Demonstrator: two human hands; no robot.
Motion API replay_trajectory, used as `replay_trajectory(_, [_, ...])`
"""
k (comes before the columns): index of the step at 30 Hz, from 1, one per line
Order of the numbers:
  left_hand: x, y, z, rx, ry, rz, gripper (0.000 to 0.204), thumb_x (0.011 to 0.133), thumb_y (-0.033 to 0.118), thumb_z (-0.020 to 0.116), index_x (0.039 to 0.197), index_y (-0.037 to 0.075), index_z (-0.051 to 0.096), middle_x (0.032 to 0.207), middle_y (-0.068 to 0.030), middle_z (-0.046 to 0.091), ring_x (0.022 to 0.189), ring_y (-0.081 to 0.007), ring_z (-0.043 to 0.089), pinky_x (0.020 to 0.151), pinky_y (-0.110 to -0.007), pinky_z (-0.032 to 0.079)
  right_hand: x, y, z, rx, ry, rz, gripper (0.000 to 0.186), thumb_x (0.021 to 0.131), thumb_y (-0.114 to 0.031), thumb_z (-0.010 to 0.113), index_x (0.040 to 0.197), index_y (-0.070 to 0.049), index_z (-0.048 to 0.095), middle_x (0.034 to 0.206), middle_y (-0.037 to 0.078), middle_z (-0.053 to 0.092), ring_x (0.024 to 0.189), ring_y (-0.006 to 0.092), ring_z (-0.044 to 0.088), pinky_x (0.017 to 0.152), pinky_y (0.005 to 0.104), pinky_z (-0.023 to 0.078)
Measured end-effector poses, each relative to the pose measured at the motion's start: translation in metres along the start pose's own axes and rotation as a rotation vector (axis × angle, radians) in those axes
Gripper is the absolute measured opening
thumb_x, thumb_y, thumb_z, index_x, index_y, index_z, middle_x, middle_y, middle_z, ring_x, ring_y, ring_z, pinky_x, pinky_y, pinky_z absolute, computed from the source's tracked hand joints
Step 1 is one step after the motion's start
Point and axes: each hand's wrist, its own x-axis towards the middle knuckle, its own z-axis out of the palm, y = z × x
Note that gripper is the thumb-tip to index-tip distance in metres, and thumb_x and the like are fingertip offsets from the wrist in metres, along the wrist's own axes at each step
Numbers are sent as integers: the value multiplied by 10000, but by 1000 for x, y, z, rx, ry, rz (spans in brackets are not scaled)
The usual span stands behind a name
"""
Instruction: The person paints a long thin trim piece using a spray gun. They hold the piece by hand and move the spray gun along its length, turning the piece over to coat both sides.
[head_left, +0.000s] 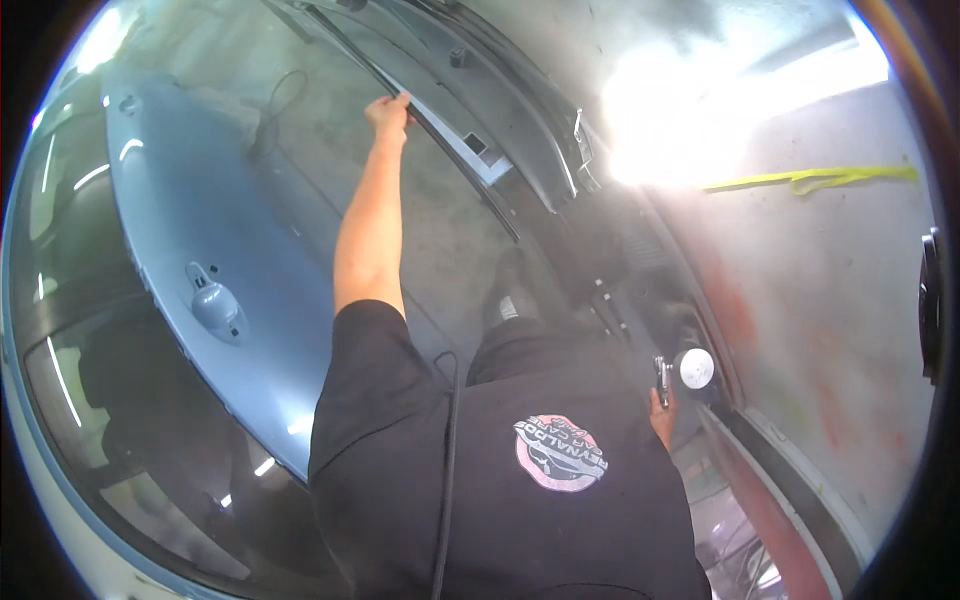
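Note:
My left hand [388,113], its arm stretched out ahead, has its fingers closed around the edge of a long, narrow dark trim strip [450,150]. A light-blue painted edge [425,108] with a small dark square opening runs right beside this strip. Low on the right, my right hand [662,414] is closed around a metal spray gun [662,376]. A round white cup [695,369] shows next to the gun; part of that hand is hidden behind my shirt.
On the left stands a car with a light-blue door [270,330] and a door handle [215,306]. A dark curved panel [540,120] lies beyond the strip. Yellow tape [820,180] crosses the stained wall [800,300] at right. A thin hose or cord [447,470] runs over my shirt.

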Motion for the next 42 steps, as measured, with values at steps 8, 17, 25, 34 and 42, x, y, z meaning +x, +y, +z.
replay_trajectory(8, [84,3,23,83,-18,-60,218,802,27,754,908,-133,650,771,-181,676,552,-230,647,402,-356,512,-14,-40,1,-139,-36,155,555,915,-95,672,1451,-45,533,1461,186,555,1366,337,496,1130,415,361])
replay_trajectory(17, [144,8,18,184,84,-83,206,848,35,763,868,-126,636,721,-145,636,510,-219,600,426,-344,493,-15,-61,-10,-84,-116,178,541,875,-34,690,1403,-25,572,1375,173,626,1290,331,566,1096,404,400])
replay_trajectory(25, [169,-13,15,352,-71,11,165,789,24,701,764,-129,644,658,-196,665,475,-255,649,437,-386,530,-12,-93,7,-248,-81,209,483,920,-186,715,1342,20,601,1342,213,630,1284,362,561,1100,424,390])
replay_trajectory(34, [138,30,36,627,-7,-75,238,811,148,795,858,-59,687,655,-169,708,548,-247,698,640,-345,578,-15,-107,9,-216,28,170,416,914,-201,736,1243,40,655,1264,246,663,1204,390,601,1046,428,421])
replay_trajectory(42, [142,28,27,979,-109,86,334,804,229,723,887,-92,678,785,-244,730,749,-383,746,781,-446,593,-9,-113,5,-215,4,266,446,911,-207,738,1253,65,648,1312,245,644,1245,370,589,1068,403,413])
